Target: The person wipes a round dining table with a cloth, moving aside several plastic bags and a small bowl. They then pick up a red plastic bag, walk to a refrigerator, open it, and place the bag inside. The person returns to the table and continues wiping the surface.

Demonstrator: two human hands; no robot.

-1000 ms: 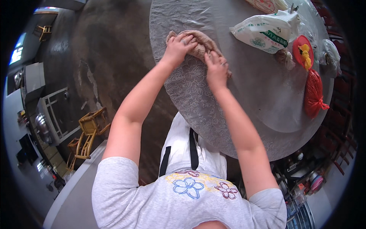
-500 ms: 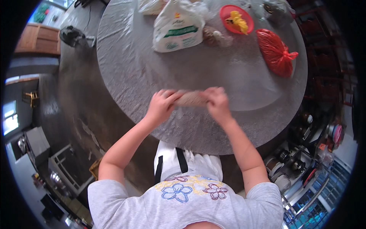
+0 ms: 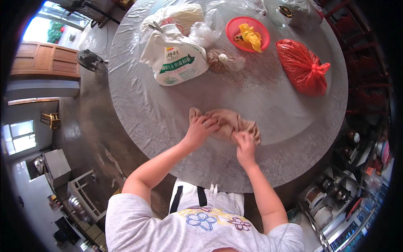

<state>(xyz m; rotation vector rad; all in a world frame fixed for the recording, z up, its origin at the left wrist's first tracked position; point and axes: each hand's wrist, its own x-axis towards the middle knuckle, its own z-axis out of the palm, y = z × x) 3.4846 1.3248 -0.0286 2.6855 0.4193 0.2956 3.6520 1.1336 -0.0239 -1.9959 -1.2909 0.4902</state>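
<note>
A crumpled tan-brown cloth (image 3: 228, 121) lies across the near middle of the round table (image 3: 294, 166). My left hand (image 3: 202, 128) is on its left part, fingers bent over the fabric and gripping it. At its lower right, my right hand (image 3: 244, 143) pinches the bunched edge. The cloth's left tip sticks up past my left fingers, and some folds are hidden beneath my hands.
Toward the back stand a white printed bag (image 3: 178, 63), a knotted clear bag of brown stuff (image 3: 218, 60) and a red basin (image 3: 231, 30) holding a yellow bag (image 3: 251, 38). A tied red bag (image 3: 300, 67) lies at the right. A fan (image 3: 90, 61) stands beyond the left edge.
The cloth was a narrow roll held between both hands; now it is wider and crumpled on the tabletop. Both hands have moved lower in the view, and the view itself has shifted.
</note>
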